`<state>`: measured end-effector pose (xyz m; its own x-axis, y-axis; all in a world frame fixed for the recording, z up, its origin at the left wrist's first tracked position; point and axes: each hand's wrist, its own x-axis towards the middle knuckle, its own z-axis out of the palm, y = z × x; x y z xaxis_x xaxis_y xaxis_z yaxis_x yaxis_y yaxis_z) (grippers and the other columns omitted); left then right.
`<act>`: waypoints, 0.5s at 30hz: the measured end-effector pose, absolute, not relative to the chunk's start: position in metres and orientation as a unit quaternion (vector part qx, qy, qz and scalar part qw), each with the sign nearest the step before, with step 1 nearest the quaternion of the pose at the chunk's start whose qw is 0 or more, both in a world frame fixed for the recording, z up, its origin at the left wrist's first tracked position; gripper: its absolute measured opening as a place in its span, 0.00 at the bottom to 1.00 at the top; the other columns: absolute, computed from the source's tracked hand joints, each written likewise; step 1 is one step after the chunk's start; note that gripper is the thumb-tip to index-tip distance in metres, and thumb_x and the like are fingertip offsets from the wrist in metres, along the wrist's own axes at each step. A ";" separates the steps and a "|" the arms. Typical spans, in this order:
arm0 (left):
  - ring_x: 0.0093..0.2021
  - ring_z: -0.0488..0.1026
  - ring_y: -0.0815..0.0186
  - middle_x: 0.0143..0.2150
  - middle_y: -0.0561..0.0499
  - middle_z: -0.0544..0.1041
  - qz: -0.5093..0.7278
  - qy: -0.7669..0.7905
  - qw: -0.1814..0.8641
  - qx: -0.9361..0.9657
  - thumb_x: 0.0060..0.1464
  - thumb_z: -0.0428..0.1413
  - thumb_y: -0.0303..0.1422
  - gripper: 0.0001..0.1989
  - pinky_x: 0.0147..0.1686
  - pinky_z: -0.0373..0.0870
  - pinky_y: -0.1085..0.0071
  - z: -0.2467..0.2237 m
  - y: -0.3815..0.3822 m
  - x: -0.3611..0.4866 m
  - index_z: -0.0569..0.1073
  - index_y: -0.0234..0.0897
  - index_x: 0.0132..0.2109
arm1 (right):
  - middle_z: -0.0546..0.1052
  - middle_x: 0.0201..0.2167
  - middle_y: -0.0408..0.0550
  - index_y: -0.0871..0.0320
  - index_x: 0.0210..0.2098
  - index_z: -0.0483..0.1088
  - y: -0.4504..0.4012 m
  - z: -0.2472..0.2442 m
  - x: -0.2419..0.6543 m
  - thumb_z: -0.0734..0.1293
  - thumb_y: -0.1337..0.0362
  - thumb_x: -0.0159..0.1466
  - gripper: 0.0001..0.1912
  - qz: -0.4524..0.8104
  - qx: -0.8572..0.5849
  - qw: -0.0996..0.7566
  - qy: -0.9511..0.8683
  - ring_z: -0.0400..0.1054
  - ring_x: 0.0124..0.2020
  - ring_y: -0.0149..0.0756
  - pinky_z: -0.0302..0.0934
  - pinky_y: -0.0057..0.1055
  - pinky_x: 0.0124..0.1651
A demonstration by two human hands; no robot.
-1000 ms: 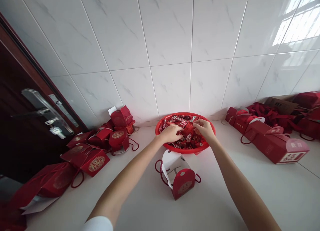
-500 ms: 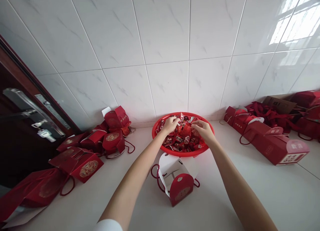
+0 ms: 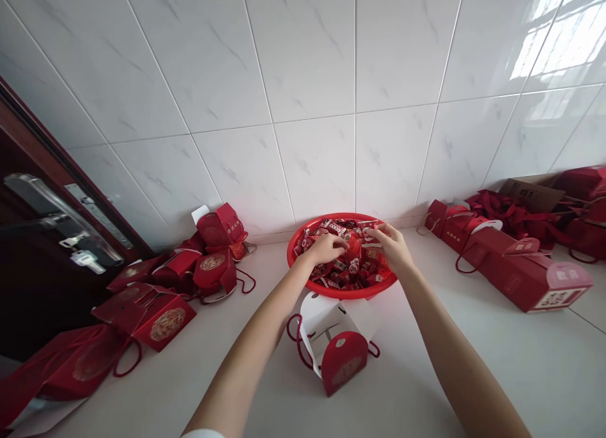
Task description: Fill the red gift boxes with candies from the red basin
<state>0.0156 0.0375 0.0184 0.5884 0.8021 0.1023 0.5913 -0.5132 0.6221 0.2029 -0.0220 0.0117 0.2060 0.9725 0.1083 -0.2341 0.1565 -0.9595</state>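
A red oval basin (image 3: 341, 293) full of wrapped candies (image 3: 353, 266) stands against the tiled wall. My left hand (image 3: 327, 248) is over the left middle of the pile, fingers curled down among the wrappers; what they grip, if anything, is hidden. On the basin's right side, my right hand (image 3: 394, 243) pinches a red-and-white wrapped candy (image 3: 371, 234) between thumb and fingers. In front of the basin sits an open red gift box (image 3: 344, 365) with white inside walls, raised flaps and dark red rope handles. The part of its inside that shows holds no candies.
Several closed red gift boxes (image 3: 163, 318) crowd the left side beside a dark door with a metal handle (image 3: 61, 217) and hanging keys. More red boxes (image 3: 525, 271) line the right, with red ribbons (image 3: 509, 218) and a brown carton (image 3: 533, 195) behind them.
My left hand has shifted slightly right and down, toward the middle of the pile. My right hand has risen a little, with a candy now showing at its fingertips. The gift box stays put.
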 end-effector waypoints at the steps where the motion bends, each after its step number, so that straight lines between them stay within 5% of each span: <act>1: 0.42 0.78 0.58 0.39 0.48 0.84 0.167 0.416 0.265 0.853 0.51 0.57 0.26 0.11 0.45 0.71 0.66 0.018 0.037 0.015 0.83 0.38 0.38 | 0.80 0.33 0.46 0.56 0.30 0.67 -0.022 0.012 0.203 0.77 0.55 0.48 0.19 0.475 -0.442 0.644 -0.405 0.76 0.32 0.36 0.72 0.29 0.31; 5: 0.35 0.76 0.56 0.29 0.51 0.81 0.082 0.416 0.233 0.875 0.42 0.65 0.35 0.04 0.38 0.67 0.66 0.020 0.028 0.014 0.81 0.42 0.30 | 0.80 0.31 0.45 0.55 0.33 0.69 -0.022 0.013 0.205 0.74 0.58 0.50 0.15 0.468 -0.453 0.644 -0.401 0.74 0.28 0.33 0.68 0.26 0.25; 9: 0.29 0.72 0.57 0.17 0.53 0.69 0.016 0.397 0.220 0.891 0.32 0.71 0.44 0.17 0.34 0.63 0.67 0.017 0.019 0.020 0.72 0.42 0.17 | 0.79 0.31 0.45 0.56 0.33 0.71 -0.022 0.013 0.204 0.73 0.59 0.50 0.13 0.472 -0.459 0.625 -0.419 0.74 0.27 0.32 0.68 0.26 0.25; 15: 0.24 0.69 0.66 0.22 0.55 0.75 0.013 0.364 0.277 0.889 0.43 0.67 0.44 0.12 0.29 0.61 0.70 0.012 0.024 0.021 0.78 0.42 0.24 | 0.77 0.30 0.44 0.56 0.32 0.72 -0.021 0.011 0.204 0.74 0.60 0.49 0.13 0.473 -0.458 0.608 -0.443 0.73 0.27 0.32 0.68 0.26 0.26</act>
